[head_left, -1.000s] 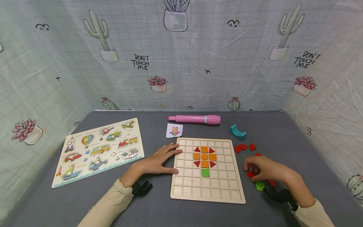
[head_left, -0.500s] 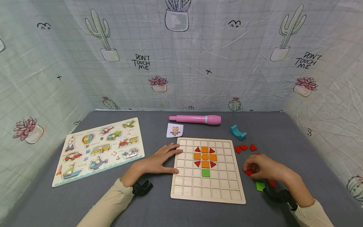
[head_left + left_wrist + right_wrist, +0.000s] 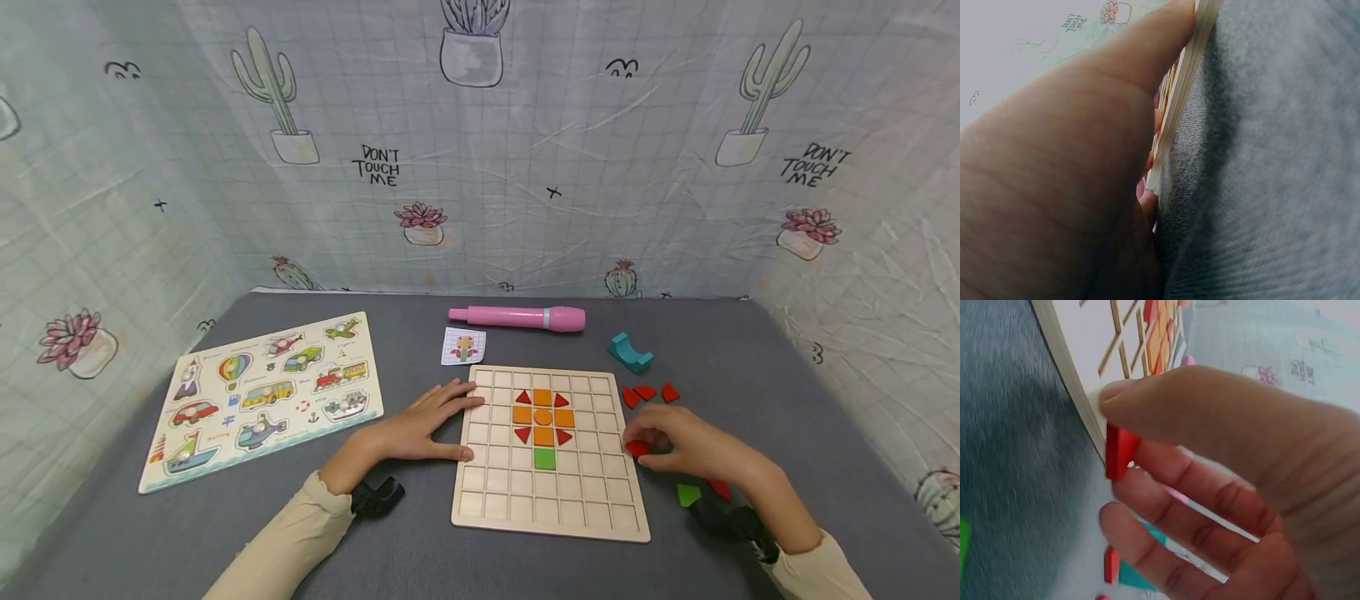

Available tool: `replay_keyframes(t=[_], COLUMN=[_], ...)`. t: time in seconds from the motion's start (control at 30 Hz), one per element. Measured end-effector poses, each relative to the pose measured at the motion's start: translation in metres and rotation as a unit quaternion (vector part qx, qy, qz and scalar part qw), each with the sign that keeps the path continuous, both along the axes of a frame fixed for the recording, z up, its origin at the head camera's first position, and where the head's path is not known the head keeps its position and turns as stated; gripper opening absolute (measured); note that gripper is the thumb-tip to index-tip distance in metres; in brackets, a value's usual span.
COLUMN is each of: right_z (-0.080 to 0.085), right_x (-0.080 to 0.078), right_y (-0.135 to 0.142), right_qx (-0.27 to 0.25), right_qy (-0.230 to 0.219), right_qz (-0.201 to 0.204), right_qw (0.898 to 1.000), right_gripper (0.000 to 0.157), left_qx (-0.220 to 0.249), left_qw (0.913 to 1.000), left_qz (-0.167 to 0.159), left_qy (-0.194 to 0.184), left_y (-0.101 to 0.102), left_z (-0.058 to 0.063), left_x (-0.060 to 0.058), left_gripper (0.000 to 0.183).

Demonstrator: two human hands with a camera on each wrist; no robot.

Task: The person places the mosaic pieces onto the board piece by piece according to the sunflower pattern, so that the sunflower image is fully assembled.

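Observation:
A wooden grid board [image 3: 480,500] lies on the grey table with orange squares, an orange circle [image 3: 542,417], small red triangles [image 3: 522,436] and a green square [image 3: 544,458] set in its cells. My left hand [image 3: 416,429] rests on the board's left edge, fingers and thumb spread. At the right edge, my right hand [image 3: 693,442] pinches a red piece [image 3: 1121,450] between thumb and fingers. Its full outline is partly covered by the thumb. Beneath the right wrist lie a green piece [image 3: 687,495] and another red piece [image 3: 720,488].
Several red pieces [image 3: 645,392] lie beyond the right hand, near a teal curved block [image 3: 630,353]. A small pattern card [image 3: 462,346] and a pink microphone-like stick [image 3: 517,317] lie behind the board. To the left is a vehicle picture puzzle [image 3: 262,400].
My right hand has picked up a red piece from beside the green one and carried it left to the board's right edge. The left hand stays on the board.

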State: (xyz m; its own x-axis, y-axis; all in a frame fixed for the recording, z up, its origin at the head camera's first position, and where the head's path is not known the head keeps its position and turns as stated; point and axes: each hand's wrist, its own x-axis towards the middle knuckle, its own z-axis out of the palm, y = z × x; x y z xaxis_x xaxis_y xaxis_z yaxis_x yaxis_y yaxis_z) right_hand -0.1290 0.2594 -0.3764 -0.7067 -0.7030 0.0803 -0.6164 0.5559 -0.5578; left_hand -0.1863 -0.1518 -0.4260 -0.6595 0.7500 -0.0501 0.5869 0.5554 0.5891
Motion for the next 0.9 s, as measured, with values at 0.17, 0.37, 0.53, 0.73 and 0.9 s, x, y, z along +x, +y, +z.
replay_keyframes(t=[0.17,0.37,0.53,0.73,0.9], right_z=[-0.001,0.0,0.0,-0.004,-0.008], right_x=[0.001,0.003,0.002,0.0,-0.002], right_y=[-0.014,-0.032,-0.046,-0.06,-0.068], right_qx=[0.005,0.006,0.008,0.007,0.001], right_qy=[-0.033,-0.048,-0.053,-0.054,-0.033], right_qz=[-0.001,0.019,0.025,0.039,0.065], right_qw=[0.999,0.999,0.998,0.998,0.997], right_gripper=[0.019,0.018,0.015,0.015,0.015], left_qx=[0.0,0.0,0.004,0.0,-0.001], left_qw=[1.0,1.0,0.9999,1.0,1.0], left_qz=[-0.004,-0.003,-0.004,-0.001,0.001], left_qy=[0.002,0.005,0.009,-0.001,-0.002], left_y=[0.0,0.0,0.0,0.0,0.0], left_z=[0.0,-0.001,-0.002,0.0,0.0], left_x=[0.0,0.0,0.0,0.002,0.001], left_gripper=[0.078,0.078,0.078,0.078,0.079])
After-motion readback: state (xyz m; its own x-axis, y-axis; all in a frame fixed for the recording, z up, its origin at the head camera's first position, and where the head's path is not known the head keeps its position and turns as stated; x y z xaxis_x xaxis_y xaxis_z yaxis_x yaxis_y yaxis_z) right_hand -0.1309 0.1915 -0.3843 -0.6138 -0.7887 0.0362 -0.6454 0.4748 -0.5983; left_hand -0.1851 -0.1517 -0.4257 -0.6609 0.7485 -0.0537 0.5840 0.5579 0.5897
